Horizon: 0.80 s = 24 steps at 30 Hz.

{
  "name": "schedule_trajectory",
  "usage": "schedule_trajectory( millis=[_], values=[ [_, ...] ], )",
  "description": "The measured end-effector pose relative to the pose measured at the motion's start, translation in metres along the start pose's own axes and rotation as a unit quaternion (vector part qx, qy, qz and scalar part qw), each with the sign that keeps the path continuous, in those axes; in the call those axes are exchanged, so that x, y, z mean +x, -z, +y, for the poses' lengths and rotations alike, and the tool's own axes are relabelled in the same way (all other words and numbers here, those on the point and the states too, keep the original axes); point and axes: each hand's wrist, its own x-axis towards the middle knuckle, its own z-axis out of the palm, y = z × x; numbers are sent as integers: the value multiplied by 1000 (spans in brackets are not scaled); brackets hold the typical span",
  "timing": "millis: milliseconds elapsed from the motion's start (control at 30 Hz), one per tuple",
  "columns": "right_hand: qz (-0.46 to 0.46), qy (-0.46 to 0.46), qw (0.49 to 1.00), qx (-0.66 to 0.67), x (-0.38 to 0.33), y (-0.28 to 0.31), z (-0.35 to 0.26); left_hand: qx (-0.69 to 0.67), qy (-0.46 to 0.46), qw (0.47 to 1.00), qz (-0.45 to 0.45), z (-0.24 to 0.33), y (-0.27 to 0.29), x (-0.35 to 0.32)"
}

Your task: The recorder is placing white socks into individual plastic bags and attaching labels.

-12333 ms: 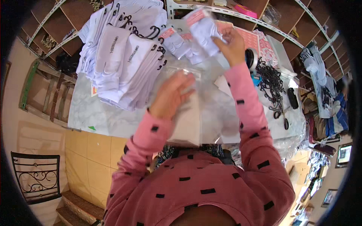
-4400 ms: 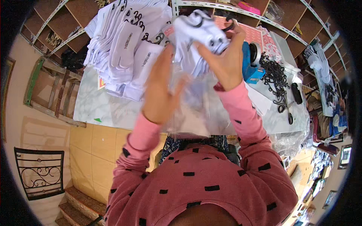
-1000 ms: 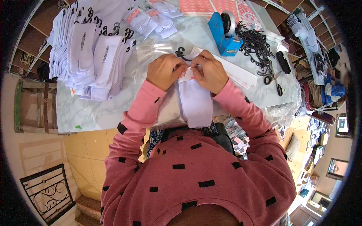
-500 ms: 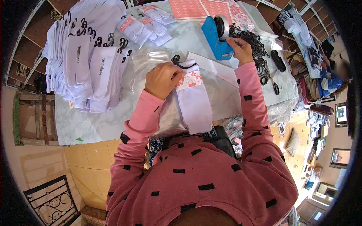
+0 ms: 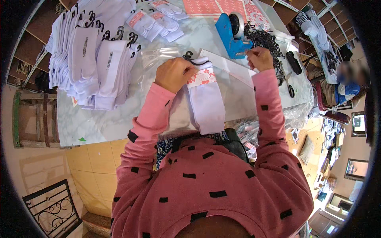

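**Whites, pinks and one blue**

The long soft sock pair [image 5: 206, 101] is white under a red-patterned paper band [image 5: 201, 78]. The plastic tape dispenser [image 5: 231, 33], far right, is blue. The knit sleeves [image 5: 152, 115] are pink with black dashes.

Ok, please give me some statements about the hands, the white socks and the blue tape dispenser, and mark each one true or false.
1. The left hand rests on the pair of white socks near its black hook. True.
2. The right hand holds the socks too. False: it reaches beside the blue tape dispenser, apart from the socks.
3. The tape dispenser is red. False: it is blue.
4. A stack of white socks lies on the table to the person's left. True.
5. A pile of black hooks lies next to the dispenser. True.
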Motion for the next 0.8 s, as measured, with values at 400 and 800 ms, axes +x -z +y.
schedule_trajectory(
  millis=[400,800],
  values=[
    [-539,113,834,-24,-36,-62,-81,-44,14,998,-36,-8,-4,6],
    [-278,313,881,-221,-48,-33,-64,8,-15,988,157,-22,-11,-80]
  ],
)
